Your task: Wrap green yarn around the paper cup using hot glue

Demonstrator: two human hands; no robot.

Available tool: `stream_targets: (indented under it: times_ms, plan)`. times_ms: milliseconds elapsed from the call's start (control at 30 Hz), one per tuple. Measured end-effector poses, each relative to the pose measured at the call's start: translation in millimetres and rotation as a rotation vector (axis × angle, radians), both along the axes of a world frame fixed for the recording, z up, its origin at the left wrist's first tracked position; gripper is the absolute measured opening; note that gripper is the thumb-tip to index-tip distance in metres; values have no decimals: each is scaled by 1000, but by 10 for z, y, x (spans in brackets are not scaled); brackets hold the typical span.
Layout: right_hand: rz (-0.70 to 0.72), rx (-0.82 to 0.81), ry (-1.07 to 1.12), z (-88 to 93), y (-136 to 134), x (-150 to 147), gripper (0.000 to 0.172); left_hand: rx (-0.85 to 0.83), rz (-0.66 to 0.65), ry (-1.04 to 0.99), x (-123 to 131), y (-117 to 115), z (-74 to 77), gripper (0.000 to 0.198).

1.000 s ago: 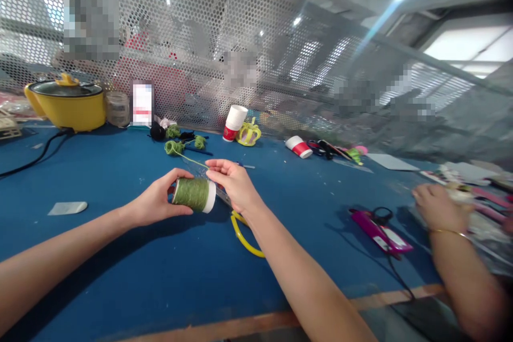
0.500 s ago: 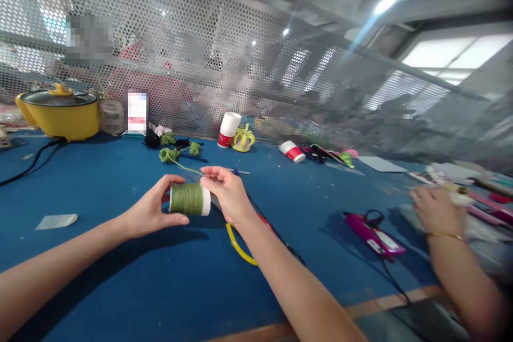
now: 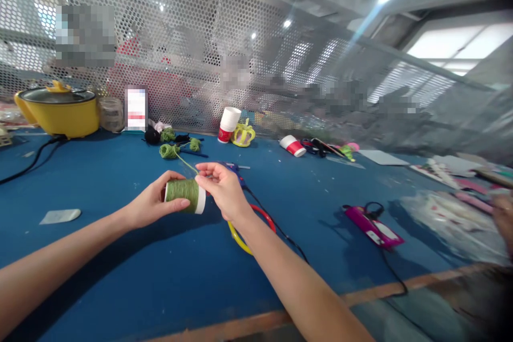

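My left hand (image 3: pixel 154 204) is wrapped round a white spool wound with green yarn (image 3: pixel 183 194), held sideways just above the blue table (image 3: pixel 120 272). My right hand (image 3: pixel 224 189) pinches the green strand (image 3: pixel 185 163) at the spool's right end. That strand runs back and left to a small green yarn bundle (image 3: pixel 169 150) lying on the table. A yellow and red ring-shaped tool (image 3: pixel 256 224) lies under my right wrist.
A yellow pot (image 3: pixel 60 109) with a black cord stands far left, a jar (image 3: pixel 111 114) beside it. Paper cups (image 3: pixel 229 123) (image 3: pixel 293 145), a yellow crown (image 3: pixel 242 134), a pink tool with scissors (image 3: pixel 374 224), and clear bags (image 3: pixel 449 219) lie about. A perforated metal screen (image 3: pixel 200 53) backs the table.
The spool has been turned and shifted slightly left in my hands. A co-worker's hand at the right has drawn back towards the frame edge. The view has panned a little.
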State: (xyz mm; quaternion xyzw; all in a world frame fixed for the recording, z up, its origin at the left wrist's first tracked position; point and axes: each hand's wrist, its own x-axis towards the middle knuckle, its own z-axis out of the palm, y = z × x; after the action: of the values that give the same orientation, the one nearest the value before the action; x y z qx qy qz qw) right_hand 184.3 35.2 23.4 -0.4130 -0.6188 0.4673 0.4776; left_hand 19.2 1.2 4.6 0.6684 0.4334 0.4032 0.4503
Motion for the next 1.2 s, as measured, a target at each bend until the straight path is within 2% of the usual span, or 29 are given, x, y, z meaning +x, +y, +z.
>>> stream_targets:
  times_ms: [300, 467, 567, 633, 767, 900, 1033, 1100, 1200]
  plan:
    - [-6, -22, 71, -47, 36, -11, 23, 69, 4, 62, -26, 33, -19, 48]
    - [-1, -3, 48, -54, 16, -25, 21, -74, -12, 39, -13, 30, -14, 48]
    - [27, 8, -22, -29, 10, -11, 20, -82, -19, 55, -21, 29, -23, 44]
    - [45, 38, -83, -1, 15, 5, 21, -29, -6, 99, -32, 28, -28, 43]
    - [86, 83, -150, 31, 32, 28, 26, 181, 21, 211, -42, 21, -43, 45]
    - [124, 69, -207, 14, 33, 28, 28, 299, -25, 262, -39, 18, -80, 56]
    - [116, 69, -250, 8, 49, 39, 33, 434, -24, 331, -48, 27, -99, 55]
    - [157, -3, -228, 19, 67, 55, 37, 476, -24, 358, -53, 28, -94, 54]
    - [290, -200, -162, 33, 80, 77, 43, 485, -58, 396, -54, 22, -83, 53]
